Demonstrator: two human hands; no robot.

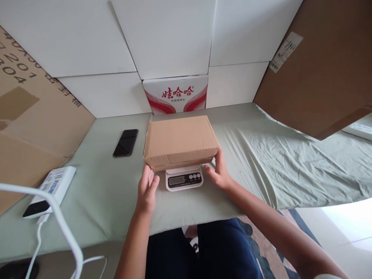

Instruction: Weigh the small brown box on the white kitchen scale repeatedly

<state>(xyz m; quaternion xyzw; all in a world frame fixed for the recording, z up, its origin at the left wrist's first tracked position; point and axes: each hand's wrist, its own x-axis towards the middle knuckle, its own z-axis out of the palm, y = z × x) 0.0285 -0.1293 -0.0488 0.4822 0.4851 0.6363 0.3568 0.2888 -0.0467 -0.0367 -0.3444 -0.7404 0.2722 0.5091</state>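
Head view shows a green-sheeted table (110, 186) bearing a closed cardboard box (180, 141) resting on a small white scale (184, 179), steadied by the left hand (147, 190), fingers open at its near-left corner, and the right hand (218, 172) cupping its right end.

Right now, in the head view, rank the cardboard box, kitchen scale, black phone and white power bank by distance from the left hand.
1. cardboard box: fingertips of the left hand at its near left corner.
2. kitchen scale: just right of the hand, under the box.
3. black phone: up-left on the cloth.
4. white power bank: far left, near the table edge.
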